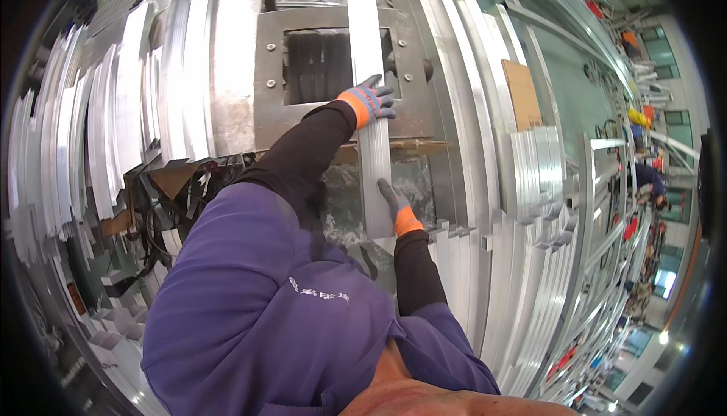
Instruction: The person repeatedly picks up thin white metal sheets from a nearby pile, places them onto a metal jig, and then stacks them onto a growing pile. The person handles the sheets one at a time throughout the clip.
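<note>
A long, pale aluminium profile [368,45] runs lengthwise in front of me, across a grey metal frame [269,124] with a dark rectangular opening. My left hand [367,103], in a grey and orange glove, lies over the middle of the profile, its fingers bent over the right edge. Closer to my body, my right hand [400,208], gloved alike, grips the profile's right side near its near end. One grey finger or thumb shows along that edge; the other fingers are mostly hidden.
Stacked aluminium profiles [201,75] stand on the left. More long profiles [466,105] and bundled square tubes [530,234] lie on the right, beside a brown cardboard piece [520,96]. Dark cables [155,226] hang at lower left. Another person [650,181] is far right.
</note>
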Available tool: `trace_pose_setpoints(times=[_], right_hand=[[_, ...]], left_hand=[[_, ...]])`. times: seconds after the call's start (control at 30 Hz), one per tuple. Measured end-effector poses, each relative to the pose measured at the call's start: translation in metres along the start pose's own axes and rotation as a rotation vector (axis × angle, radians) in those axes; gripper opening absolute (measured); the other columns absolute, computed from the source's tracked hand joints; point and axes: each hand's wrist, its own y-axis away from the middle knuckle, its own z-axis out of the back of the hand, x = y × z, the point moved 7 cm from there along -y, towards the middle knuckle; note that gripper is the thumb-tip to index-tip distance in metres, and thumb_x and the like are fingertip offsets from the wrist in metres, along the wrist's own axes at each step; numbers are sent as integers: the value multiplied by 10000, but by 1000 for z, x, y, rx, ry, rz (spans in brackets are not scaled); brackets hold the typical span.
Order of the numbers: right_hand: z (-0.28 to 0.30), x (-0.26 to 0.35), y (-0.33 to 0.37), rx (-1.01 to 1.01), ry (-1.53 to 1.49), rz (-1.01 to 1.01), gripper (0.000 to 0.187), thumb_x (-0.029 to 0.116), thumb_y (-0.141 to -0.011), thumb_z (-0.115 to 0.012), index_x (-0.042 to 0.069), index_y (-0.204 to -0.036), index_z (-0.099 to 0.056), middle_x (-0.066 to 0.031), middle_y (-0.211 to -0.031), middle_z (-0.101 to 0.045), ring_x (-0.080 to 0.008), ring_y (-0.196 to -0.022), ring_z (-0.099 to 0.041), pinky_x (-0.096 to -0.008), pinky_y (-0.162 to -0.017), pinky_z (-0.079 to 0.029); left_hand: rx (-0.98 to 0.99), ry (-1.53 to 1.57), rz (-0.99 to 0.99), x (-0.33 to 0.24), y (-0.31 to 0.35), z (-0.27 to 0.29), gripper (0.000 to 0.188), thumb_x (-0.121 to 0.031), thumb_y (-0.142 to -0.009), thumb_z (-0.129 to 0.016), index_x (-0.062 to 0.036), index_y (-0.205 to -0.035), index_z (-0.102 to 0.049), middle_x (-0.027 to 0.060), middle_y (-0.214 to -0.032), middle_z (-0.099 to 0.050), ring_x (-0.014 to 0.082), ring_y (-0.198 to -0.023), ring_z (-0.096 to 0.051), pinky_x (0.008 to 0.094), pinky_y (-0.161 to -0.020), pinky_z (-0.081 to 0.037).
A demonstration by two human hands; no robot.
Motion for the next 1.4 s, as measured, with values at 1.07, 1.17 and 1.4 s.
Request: trace_pose_setpoints(times=[1.07, 1.17, 1.4], right_hand=[[36, -5, 146, 212, 281, 190, 747, 427, -816, -793, -63, -1322, -542, -144, -1187, -668, -214, -1057, -647, -337, -927, -509], [23, 21, 98, -129, 528, 284, 928, 501, -751, -816, -106, -1356, -459, -247, -1164, -663, -319, -1103, -651, -386, -943, -512], [-39, 84, 60, -406, 1026, -4, 1141, 548, -714, -800, -93, -1487, -260, -316, -1471, -408, -411, -1259, -551, -426, -1020, -487]], left_hand=[[-459, 175, 215, -139, 86, 36, 786, -176, -742, -674, -174, -1488, -428, 135, -1474, -449, 365, -1399, -388, 572, -1171, -266], [-399, 128, 226, -84, 69, 52, 842, -248, -746, -723, -188, -1514, -382, 134, -1516, -404, 369, -1426, -352, 573, -1185, -238], [-137, -141, 48, 32, 18, 28, 704, -132, -835, -594, -247, -1496, -382, 55, -1582, -349, 294, -1475, -301, 494, -1232, -185]])
